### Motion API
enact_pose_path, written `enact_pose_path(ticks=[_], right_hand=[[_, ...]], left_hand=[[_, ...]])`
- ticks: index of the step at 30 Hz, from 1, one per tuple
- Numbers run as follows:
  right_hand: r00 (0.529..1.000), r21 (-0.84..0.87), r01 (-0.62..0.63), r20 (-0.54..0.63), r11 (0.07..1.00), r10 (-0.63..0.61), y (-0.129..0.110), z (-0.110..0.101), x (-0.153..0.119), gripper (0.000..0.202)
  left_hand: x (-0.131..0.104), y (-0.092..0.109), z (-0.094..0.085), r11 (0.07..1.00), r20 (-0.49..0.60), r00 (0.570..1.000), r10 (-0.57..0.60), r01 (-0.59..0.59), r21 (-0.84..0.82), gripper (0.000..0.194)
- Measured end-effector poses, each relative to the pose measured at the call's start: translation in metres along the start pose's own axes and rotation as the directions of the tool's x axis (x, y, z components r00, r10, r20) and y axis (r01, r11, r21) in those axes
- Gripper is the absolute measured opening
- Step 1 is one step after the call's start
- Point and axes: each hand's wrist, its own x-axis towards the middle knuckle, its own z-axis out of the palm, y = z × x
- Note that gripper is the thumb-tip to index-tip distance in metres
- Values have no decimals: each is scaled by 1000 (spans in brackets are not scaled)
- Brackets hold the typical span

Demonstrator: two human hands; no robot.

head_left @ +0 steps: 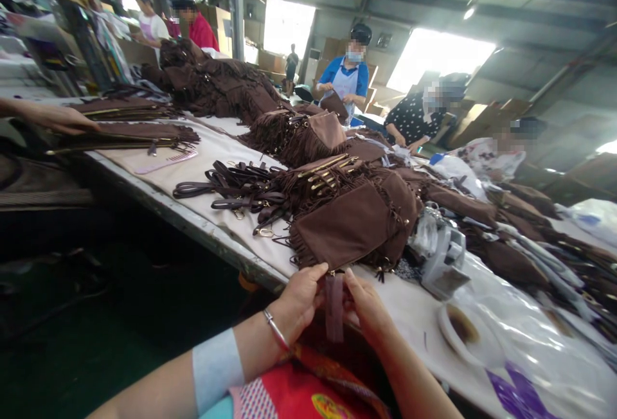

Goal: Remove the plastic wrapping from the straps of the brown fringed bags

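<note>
A flat brown fringed bag [344, 223] lies on the heap at the table's near edge. At its lower edge my left hand [303, 294] is closed, thumb and fingers pinching beside a small metal piece. Opposite it, my right hand [364, 303] is closed in a pinch at the same edge. A translucent pinkish strip [334, 310] hangs between the two hands. The fingertips are partly hidden, so exactly what each pinches is unclear. Dark looped straps [231, 187] with gold clasps lie left of the bag.
More brown fringed bags [222, 88] cover the table [193, 216]. A pink comb [166, 160] lies near another person's hand [62, 117] at left. A tape roll [463, 329], clear plastic [535, 316] and a small clear packet [441, 258] are at right. Several people work beyond.
</note>
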Motion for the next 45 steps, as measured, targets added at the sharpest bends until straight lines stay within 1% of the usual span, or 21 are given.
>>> enact_pose_path(ticks=[4, 7, 9, 11, 15, 20, 23, 25, 27, 28, 31, 33, 37, 39, 41, 43, 45], right_hand=[[995, -63, 94, 27, 994, -92, -6, -3, -9, 45], [996, -144, 89, -2, 986, -90, -8, 1, -12, 38], [996, -202, 67, -51, 977, -79, -8, 4, -12, 39], [992, -225, 54, -95, 973, -77, -8, 7, -11, 44], [984, -218, 22, -169, 976, -60, -10, 12, -5, 45], [969, -219, -2, -240, 976, -52, -13, 16, 2, 45], [973, -156, 1, -228, 988, -37, -13, 18, 2, 48], [986, -87, 23, -161, 996, -37, -14, 19, 0, 48], [994, -45, 39, -104, 998, -44, -15, 20, -1, 42], [994, -43, 39, -100, 998, -43, -16, 21, -1, 38], [990, -37, 6, -138, 999, -11, -18, 22, 2, 31], [989, 39, -44, -137, 998, 49, -18, 22, 6, 30], [973, 275, -165, -113, 947, 202, -16, 27, 11, 28], [967, 330, -192, -98, 924, 236, -14, 30, 11, 29], [967, 331, -197, -90, 923, 238, -13, 33, 11, 28], [968, 311, -196, -93, 930, 234, -13, 35, 10, 28], [964, 290, -216, -86, 932, 250, -14, 36, 8, 27]], left_hand=[[3, -1, 0, 1000, -26, 1000, -9, 9, 14, 10], [5, -2, 0, 1000, -50, 999, -10, 10, -5, 10], [5, -2, 0, 1000, -60, 998, -3, 2, -22, 9], [4, -3, 1, 1000, -65, 998, 4, -6, -27, 8], [0, -3, 1, 1000, -57, 998, 22, -23, -6, 8], [-3, -3, 0, 999, -14, 1000, 23, -23, -23, 7], [-1, -4, -2, 1000, -8, 1000, 18, -18, -22, 8], [0, -4, -3, 1000, -8, 1000, 12, -12, -18, 10], [2, -5, -4, 1000, -15, 1000, 1, -1, -17, 12], [3, -5, -5, 1000, -18, 1000, -5, 5, -19, 12], [6, -4, -6, 1000, -4, 1000, -17, 17, -21, 13], [4, -4, -9, 1000, 46, 999, -11, 11, -1, 16], [-12, -4, -14, 992, 220, 975, -5, -23, 123, 35], [-21, -4, -14, 979, 255, 967, -2, -49, 197, 42], [-27, -6, -13, 964, 231, 972, 36, -95, 250, 42], [-30, -8, -12, 944, 198, 977, 74, -132, 302, 37], [-29, -9, -12, 931, 152, 986, 72, -121, 343, 32]])
